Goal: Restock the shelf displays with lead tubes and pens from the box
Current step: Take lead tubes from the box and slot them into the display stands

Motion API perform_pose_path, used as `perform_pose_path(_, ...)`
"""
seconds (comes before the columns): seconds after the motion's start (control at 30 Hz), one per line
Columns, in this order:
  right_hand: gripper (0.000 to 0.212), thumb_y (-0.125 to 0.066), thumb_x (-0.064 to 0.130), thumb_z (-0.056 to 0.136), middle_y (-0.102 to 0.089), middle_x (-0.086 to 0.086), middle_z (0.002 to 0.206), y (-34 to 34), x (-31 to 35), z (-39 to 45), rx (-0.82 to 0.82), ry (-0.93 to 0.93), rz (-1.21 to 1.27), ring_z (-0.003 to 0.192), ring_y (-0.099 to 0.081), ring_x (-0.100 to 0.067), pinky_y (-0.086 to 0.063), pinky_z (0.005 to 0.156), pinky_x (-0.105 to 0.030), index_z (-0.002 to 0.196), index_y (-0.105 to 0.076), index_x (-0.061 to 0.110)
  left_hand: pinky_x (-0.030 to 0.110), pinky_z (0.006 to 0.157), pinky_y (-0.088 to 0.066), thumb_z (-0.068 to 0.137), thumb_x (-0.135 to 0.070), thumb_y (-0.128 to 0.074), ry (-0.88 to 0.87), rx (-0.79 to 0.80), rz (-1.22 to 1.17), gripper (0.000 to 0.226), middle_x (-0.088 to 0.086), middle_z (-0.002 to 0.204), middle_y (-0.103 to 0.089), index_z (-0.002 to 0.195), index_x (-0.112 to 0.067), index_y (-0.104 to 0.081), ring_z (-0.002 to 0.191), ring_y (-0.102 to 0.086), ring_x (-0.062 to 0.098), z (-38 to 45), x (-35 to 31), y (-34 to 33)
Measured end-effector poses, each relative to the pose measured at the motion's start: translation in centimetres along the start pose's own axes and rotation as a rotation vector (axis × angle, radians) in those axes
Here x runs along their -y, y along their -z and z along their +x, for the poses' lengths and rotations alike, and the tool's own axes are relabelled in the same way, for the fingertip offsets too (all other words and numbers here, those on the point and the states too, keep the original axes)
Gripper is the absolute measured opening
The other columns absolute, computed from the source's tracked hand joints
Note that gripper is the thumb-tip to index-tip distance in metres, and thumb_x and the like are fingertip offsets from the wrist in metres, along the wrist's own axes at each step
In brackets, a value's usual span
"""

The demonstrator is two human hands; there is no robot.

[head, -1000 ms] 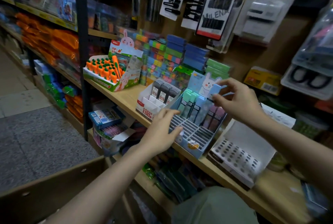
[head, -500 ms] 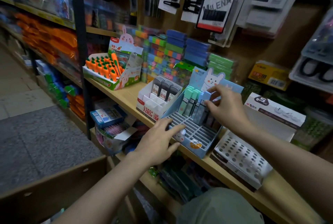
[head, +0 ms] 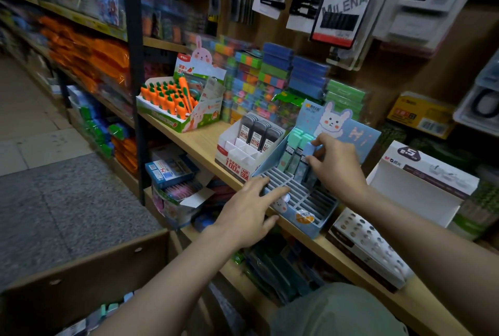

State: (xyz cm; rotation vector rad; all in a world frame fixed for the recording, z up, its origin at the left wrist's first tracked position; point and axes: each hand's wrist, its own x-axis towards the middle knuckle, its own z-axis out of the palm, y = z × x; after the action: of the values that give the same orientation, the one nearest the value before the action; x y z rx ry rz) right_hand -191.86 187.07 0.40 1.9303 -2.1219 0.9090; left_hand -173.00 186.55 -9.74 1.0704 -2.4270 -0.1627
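The right hand (head: pixel 336 166) reaches into a pale blue display box (head: pixel 302 208) on a wooden shelf (head: pixel 199 143), its thumb and fingers pinching the top of a light blue lead tube (head: pixel 307 157) that stands upright in the back row of the box's slotted grid. Beside it in that row stand more lead tubes in mint green (head: pixel 293 146). The front rows of slots hold nothing visible. The left hand (head: pixel 249 211) rests on the near left corner of the same box, fingers fairly straight and spread over the grid's edge, the thumb below against the front wall.

Behind the grid rises a blue header card with a white rabbit (head: pixel 333 120). Just left of the blue box, touching it, sits a white display box (head: pixel 240 152) holding three dark grey lead tubes (head: pixel 258 133) upright at its back. Farther left on the shelf is a carrot-themed display (head: pixel 178 104) of orange pens. To the right lies a white tray with round holes (head: pixel 370 241). At the bottom left, the brown rim of a cardboard box (head: pixel 89 273) is in view; its contents are too dim to tell.
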Motion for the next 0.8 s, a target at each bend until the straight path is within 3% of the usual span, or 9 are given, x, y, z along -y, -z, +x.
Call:
perform_pose_path(0.17, 0.049, -0.066, 0.024, 0.091, -0.073, -0.008, 0.091, 0.7, 0.2, -1.3, 0.02, 0.07, -0.013, 0.086, -0.068, -0.026, -0.057, 0.08, -0.041, 0.138, -0.052, 0.02, 0.039, 0.116, -0.026, 0.093, -0.042, -0.057, 0.014, 0.064, -0.037, 0.069, 0.0, 0.159, -0.014, 0.148, -0.045, -0.016, 0.148, -0.005, 0.017, 0.1, -0.1, 0.3)
perform_pose_path(0.27, 0.056, -0.065, 0.027, 0.092, -0.07, -0.008, 0.094, 1.1, 0.6, -1.9, 0.074, 0.087, -0.024, 0.086, -0.066, -0.023, -0.054, 0.081, -0.038, 0.144, -0.044, 0.02, 0.031, 0.117, -0.017, 0.094, -0.033, -0.058, 0.031, 0.005, -0.261, 0.065, -0.009, 0.158, -0.019, 0.148, -0.042, -0.023, 0.147, -0.007, 0.006, -0.7, -0.5, 1.0)
perform_pose_path(0.37, 0.06, -0.066, 0.025, 0.091, -0.063, 0.005, 0.101, 1.5, 1.9, -3.0, 0.099, 0.101, 0.122, 0.072, -0.064, -0.005, -0.051, 0.068, -0.021, 0.144, -0.037, 0.029, 0.02, 0.113, -0.025, 0.094, -0.024, -0.057, 0.059, -0.261, -0.437, 0.043, -0.015, 0.144, -0.04, 0.136, -0.032, -0.047, 0.138, -0.027, -0.001, -3.1, -0.2, 1.2)
perform_pose_path(0.47, 0.043, -0.067, 0.025, 0.09, -0.06, 0.015, 0.1, 0.3, 4.8, -5.4, 0.185, 0.2, 0.286, 0.077, -0.062, 0.005, -0.048, 0.064, -0.008, 0.13, -0.05, 0.03, 0.017, 0.097, -0.041, 0.091, -0.016, -0.062, 0.17, -0.361, -0.548, 0.027, -0.011, 0.119, -0.058, 0.118, -0.021, -0.061, 0.116, -0.052, 0.001, -7.4, 1.9, 0.2)
perform_pose_path(0.53, 0.028, -0.067, 0.025, 0.089, -0.063, 0.016, 0.097, -1.9, 7.4, -7.3, 0.31, 0.307, 0.322, 0.081, -0.062, 0.004, -0.047, 0.068, -0.009, 0.116, -0.059, 0.027, 0.02, 0.089, -0.047, 0.089, -0.006, -0.064, 0.319, -0.34, -0.588, 0.022, -0.004, 0.106, -0.066, 0.109, -0.012, -0.065, 0.102, -0.061, 0.007, -11.2, 4.1, -1.2)
perform_pose_path(0.6, 0.016, -0.066, 0.026, 0.088, -0.069, 0.008, 0.096, -5.3, 10.2, -9.5, 0.501, 0.432, 0.268, 0.084, -0.064, -0.004, -0.05, 0.075, -0.021, 0.104, -0.066, 0.023, 0.018, 0.082, -0.048, 0.087, 0.002, -0.063, 0.52, -0.291, -0.626, 0.016, 0.002, 0.096, -0.069, 0.102, -0.004, -0.066, 0.088, -0.064, 0.011, -15.4, 6.6, -3.3)
perform_pose_path(0.7, 0.017, -0.065, 0.029, 0.087, -0.072, -0.002, 0.102, -11.7, 13.1, -13.6, 0.805, 0.523, 0.142, 0.097, -0.066, -0.02, -0.049, 0.082, -0.029, 0.101, -0.071, 0.02, 0.011, 0.07, -0.045, 0.087, 0.009, -0.061, 0.946, -0.274, -0.708, 0.01, 0.01, 0.085, -0.064, 0.093, 0.001, -0.064, 0.071, -0.058, 0.006, -22.5, 10.2, -7.0)
perform_pose_path(0.77, 0.018, -0.063, 0.029, 0.089, -0.071, -0.01, 0.105, -16.2, 14.0, -16.9, 0.958, 0.442, 0.12, 0.105, -0.063, -0.027, -0.047, 0.081, -0.03, 0.097, -0.072, 0.015, 0.024, 0.071, -0.053, 0.091, 0.009, -0.054, 1.268, -0.321, -0.769, 0.014, 0.014, 0.079, -0.062, 0.084, 0.0, -0.062, 0.066, -0.061, 0.009, -27.2, 12.3, -9.3)
perform_pose_path(0.8, 0.019, -0.06, 0.027, 0.09, -0.07, -0.013, 0.1, -18.4, 14.0, -18.5, 1.034, 0.368, 0.128, 0.105, -0.063, -0.028, -0.047, 0.08, -0.031, 0.091, -0.071, 0.012, 0.033, 0.079, -0.055, 0.093, 0.006, -0.052, 1.411, -0.327, -0.789, 0.014, 0.019, 0.085, -0.065, 0.086, 0.001, -0.064, 0.075, -0.066, 0.02, -29.1, 13.0, -10.4)
